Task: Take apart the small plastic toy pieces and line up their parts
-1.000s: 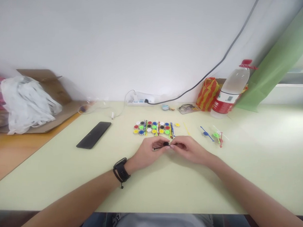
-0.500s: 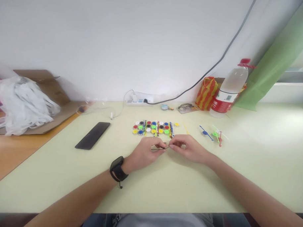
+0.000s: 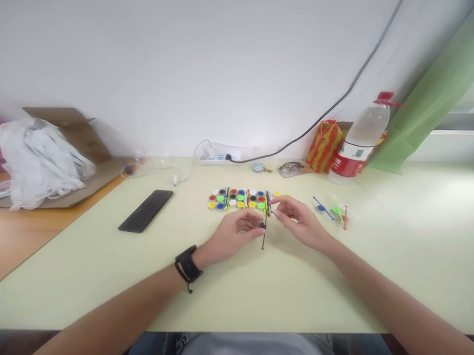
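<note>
Between the thumb and fingers of my left hand [image 3: 235,232] is a thin black arrow spinner [image 3: 263,241], its long pointer standing roughly toward and away from me. My right hand [image 3: 303,224] hovers just right of it, thumb and forefinger apart, with nothing visible in them. Beyond both hands lie rows of small coloured discs [image 3: 240,204] in white, black, red, blue, green and yellow. Narrow bundles of coloured arrows [image 3: 247,197] lie between the disc groups. To the right sit a blue arrow spinner [image 3: 321,208] and a cluster of green, white and red arrow spinners [image 3: 339,214].
A black phone-like slab [image 3: 146,210] lies left on the pale table [image 3: 217,306]. Along the wall are a power strip [image 3: 218,156], a small round tin [image 3: 257,167], a striped bag [image 3: 324,145] and a large bottle [image 3: 358,140]. White plastic bags [image 3: 43,160] lie far left.
The black arrow has turned from lying sideways to pointing toward and away from me. My right hand has let go of it, moved slightly right and opened.
</note>
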Tool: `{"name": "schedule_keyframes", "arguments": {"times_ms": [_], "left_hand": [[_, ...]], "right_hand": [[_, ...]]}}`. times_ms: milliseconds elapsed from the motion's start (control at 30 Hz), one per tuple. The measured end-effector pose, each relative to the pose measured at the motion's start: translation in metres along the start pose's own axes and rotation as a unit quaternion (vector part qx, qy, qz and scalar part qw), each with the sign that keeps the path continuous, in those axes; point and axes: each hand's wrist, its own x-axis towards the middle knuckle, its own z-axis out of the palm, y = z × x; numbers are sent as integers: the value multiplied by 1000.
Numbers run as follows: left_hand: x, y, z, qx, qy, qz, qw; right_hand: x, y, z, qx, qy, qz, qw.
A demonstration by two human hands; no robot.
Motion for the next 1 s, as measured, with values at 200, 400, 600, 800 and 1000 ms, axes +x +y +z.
{"name": "schedule_keyframes", "arguments": {"times_ms": [200,400,600,800,1000], "left_hand": [[5,4,-2,-105,73,-39,991],[5,6,-2,-130,81,-41,987],[5,1,-3,-128,69,-47,988],[3,-5,-3,-126,-6,-75,989],[4,0,-4,-133,5,-90,987]], "right_hand": [[-6,-7,8,38,-21,-3,999],[-2,-4,4,15,-84,60,995],[0,-9,5,26,-58,48,997],[-1,-3,13,14,-104,31,994],[-2,1,12,-9,-72,14,997]]}}
